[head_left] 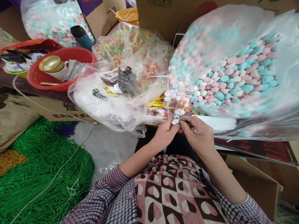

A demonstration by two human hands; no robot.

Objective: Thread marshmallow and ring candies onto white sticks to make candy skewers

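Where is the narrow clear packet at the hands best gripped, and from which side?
The packet is long and narrow and extends away, so pinching its near end from the near side seems best; the left hand and right hand meet there.

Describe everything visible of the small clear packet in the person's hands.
The packet is narrow and clear, apparently thin plastic, with some coloured print. Pink, white and pale-blue pieces show inside. It slants, far end to the right, the left hand and right hand pinching its near end. Whether it is sealed cannot be told.
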